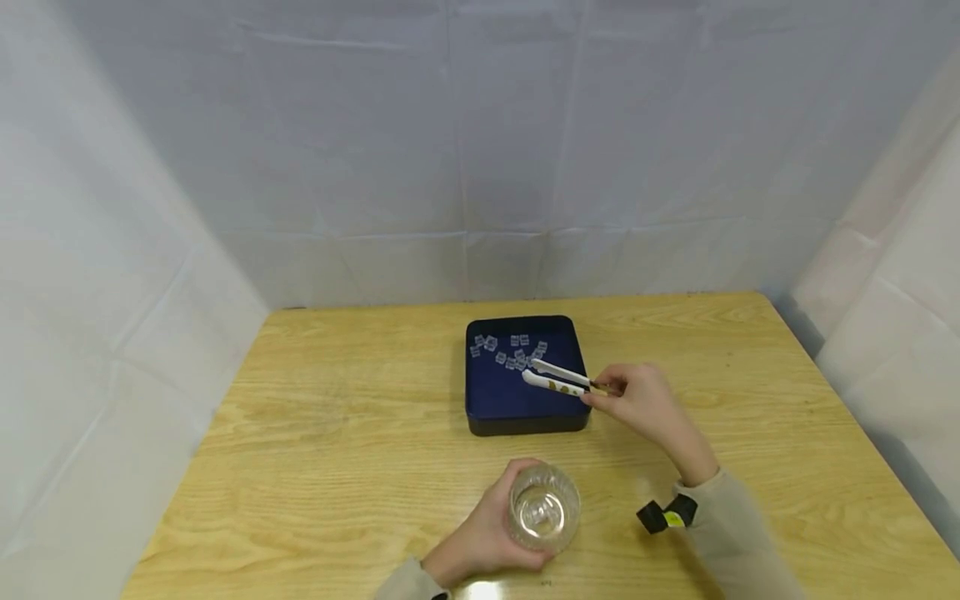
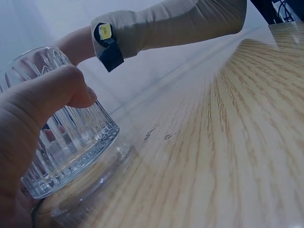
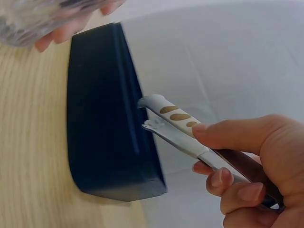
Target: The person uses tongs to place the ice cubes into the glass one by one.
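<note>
My left hand [image 1: 498, 525] grips a clear ribbed glass tumbler [image 1: 570, 510] at the front of the table, thumb and fingers wrapped round its side. At least one clear cube [image 2: 59, 149] lies at the bottom of the tumbler. In my right hand [image 1: 645, 402] is a pair of white tongs [image 1: 555, 385] with gold-brown marks, pinched between thumb and fingers. The tongs' tips stand apart over the dark blue square tin [image 1: 495, 406]. Several clear ice-like cubes [image 1: 491, 342] lie scattered in the tin, mostly toward its far side, close to the tips in the head view.
The light wood table [image 1: 337, 433] carries the tin near its middle. White sheeting [image 1: 495, 150] hangs behind the table and along both sides. A black band with a yellow tag [image 1: 673, 515] is strapped on the right sleeve.
</note>
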Motion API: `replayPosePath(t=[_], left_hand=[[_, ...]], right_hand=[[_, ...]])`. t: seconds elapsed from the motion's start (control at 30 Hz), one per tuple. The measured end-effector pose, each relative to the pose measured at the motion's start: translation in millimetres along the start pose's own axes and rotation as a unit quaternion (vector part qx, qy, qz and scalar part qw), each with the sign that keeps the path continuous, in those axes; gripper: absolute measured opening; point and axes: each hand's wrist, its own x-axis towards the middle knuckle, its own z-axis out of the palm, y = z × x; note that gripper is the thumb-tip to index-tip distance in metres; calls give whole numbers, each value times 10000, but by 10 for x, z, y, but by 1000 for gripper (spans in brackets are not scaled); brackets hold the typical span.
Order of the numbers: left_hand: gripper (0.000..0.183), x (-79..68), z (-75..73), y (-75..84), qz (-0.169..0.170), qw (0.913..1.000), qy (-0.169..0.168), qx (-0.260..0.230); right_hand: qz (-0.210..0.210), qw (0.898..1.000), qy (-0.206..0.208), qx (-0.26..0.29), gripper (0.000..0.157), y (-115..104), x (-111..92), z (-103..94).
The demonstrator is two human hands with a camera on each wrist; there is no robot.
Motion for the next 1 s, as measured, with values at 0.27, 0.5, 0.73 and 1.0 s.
replayPosePath(t=[0.27, 0.5, 0.73, 1.0], left_hand=[[96, -4, 2, -25, 41, 10000, 7, -24], [97, 1, 8, -31, 87, 9999, -34, -82], [97, 2, 1, -37, 104, 9999, -35, -5], [97, 4, -4, -14, 25, 10000, -30, -41]], right_hand=[[178, 9996, -208, 91, 17, 104, 184, 167], [210, 9993, -278, -105, 22, 107, 321, 249], [198, 9991, -262, -277, 21, 131, 420, 298], [185, 9975, -442, -516, 23, 163, 478, 341]])
